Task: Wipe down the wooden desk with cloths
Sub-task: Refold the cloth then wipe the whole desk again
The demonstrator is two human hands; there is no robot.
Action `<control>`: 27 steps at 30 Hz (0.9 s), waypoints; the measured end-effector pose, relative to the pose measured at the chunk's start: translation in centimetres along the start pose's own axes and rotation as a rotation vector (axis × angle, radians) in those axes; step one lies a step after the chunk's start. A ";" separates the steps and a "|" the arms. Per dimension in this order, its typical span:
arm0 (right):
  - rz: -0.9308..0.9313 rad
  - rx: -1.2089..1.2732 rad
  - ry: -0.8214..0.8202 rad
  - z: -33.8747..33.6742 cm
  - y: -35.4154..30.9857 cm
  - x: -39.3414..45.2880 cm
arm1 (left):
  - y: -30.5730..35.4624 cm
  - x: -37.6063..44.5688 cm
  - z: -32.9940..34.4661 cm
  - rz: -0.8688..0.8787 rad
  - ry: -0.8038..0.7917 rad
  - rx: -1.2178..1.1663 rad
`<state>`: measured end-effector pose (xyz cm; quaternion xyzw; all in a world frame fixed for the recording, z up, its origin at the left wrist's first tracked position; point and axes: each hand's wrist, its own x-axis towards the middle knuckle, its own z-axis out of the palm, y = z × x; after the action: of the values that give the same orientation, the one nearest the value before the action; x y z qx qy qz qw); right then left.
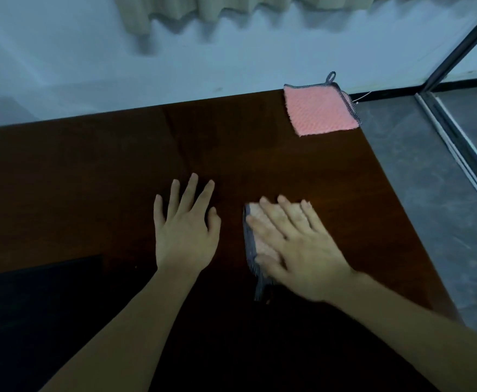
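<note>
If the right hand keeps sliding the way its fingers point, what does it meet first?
Probably nothing: the right hand, flat on its cloth, points up-left over bare desk toward the far edge. The spare pink cloth seems to lie right of that line.

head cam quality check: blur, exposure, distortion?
Head view: dim, bluish cast; right hand and the cloth under it are motion-smeared, left hand and the spare pink cloth fairly sharp; near desk sinks into black shadow; wide-angle lens bows the desk's far edge.

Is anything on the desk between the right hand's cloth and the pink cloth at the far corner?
No. In the head view, only bare dark wooden desk separates the cloth under the right hand from the pink cloth.
</note>
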<state>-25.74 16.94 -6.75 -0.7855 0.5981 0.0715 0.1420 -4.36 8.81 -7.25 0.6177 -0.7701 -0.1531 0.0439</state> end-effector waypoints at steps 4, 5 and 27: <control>0.167 -0.017 0.052 -2.1 3.2 6.2 | 0.0 0.0 0.0 0.003 0.019 -0.001; 0.193 -0.013 0.046 -2.4 3.9 7.5 | 0.1 0.0 0.1 0.008 0.029 0.001; 0.261 0.004 0.061 -2.4 6.2 6.9 | -0.1 0.0 0.4 0.022 0.055 0.011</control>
<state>-29.91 8.37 -7.30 -0.7027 0.6992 0.0645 0.1148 -4.34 8.89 -7.64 0.6135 -0.7761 -0.1314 0.0636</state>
